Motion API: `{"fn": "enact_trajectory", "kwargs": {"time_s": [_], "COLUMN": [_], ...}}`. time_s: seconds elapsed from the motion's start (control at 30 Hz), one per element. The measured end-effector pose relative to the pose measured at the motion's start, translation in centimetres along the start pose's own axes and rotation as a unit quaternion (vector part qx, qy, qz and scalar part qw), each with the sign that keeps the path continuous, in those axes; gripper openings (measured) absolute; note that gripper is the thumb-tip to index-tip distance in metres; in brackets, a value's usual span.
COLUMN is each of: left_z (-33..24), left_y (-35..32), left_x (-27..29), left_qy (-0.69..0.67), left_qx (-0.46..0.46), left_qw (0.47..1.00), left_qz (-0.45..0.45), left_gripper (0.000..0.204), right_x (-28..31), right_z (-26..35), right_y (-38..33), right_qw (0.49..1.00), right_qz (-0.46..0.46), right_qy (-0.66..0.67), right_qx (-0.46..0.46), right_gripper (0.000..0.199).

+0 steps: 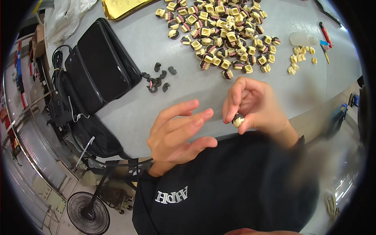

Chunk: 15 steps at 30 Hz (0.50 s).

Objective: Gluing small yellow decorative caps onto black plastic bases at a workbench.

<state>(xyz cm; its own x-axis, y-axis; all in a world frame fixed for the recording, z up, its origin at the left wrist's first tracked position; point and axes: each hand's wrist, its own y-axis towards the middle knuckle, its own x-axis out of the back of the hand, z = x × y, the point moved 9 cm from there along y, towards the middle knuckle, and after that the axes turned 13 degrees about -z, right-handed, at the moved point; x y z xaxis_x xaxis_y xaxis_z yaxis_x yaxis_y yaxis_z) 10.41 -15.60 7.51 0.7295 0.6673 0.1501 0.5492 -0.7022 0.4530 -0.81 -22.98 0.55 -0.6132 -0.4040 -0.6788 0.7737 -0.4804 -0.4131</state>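
Observation:
Between the thumb and fingers of my right hand (256,103) is a small black and cream figurine head (237,120), held just above the table's near edge. My left hand (178,133) hovers to the left of it, fingers spread and holding nothing. A large heap of similar small cream, black and pink pieces (223,35) covers the table beyond my hands. Several loose black pieces (158,80) lie in a cluster beyond my left hand, near the black device. Farther right sits a small group of plain cream pieces (297,56).
A black device with a glossy panel (103,62) and cables stands on the left of the grey table (125,105). Back left are a yellow tray (121,8) and a plastic bag (64,19). A red cutter (325,34) lies at the right; a fan (88,213) stands below left.

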Motion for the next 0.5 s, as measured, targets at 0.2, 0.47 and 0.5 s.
{"fn": "enact_trajectory", "kwargs": {"time_s": [0.2,0.47,0.5], "left_z": [-0.7,-0.2,-0.4], "left_y": [-0.1,-0.5,-0.5], "left_x": [-1.0,-1.9,-1.7], "left_qy": [0.062,0.113,0.099], "left_qx": [-0.082,-0.046,-0.061], "left_qw": [0.992,0.988,0.99], "left_qz": [0.066,0.095,0.076], "left_gripper": [0.032,0.029,0.027], "right_x": [0.2,-1.0,-1.2], "right_z": [-0.7,-1.1,-1.0], "right_y": [0.0,0.0,0.0], "right_qw": [0.998,0.999,0.999], "right_qz": [-0.024,0.012,0.016], "right_qy": [0.048,-0.007,-0.025], "right_qx": [-0.036,-0.049,-0.035], "right_gripper": [0.054,0.058,0.058]}}
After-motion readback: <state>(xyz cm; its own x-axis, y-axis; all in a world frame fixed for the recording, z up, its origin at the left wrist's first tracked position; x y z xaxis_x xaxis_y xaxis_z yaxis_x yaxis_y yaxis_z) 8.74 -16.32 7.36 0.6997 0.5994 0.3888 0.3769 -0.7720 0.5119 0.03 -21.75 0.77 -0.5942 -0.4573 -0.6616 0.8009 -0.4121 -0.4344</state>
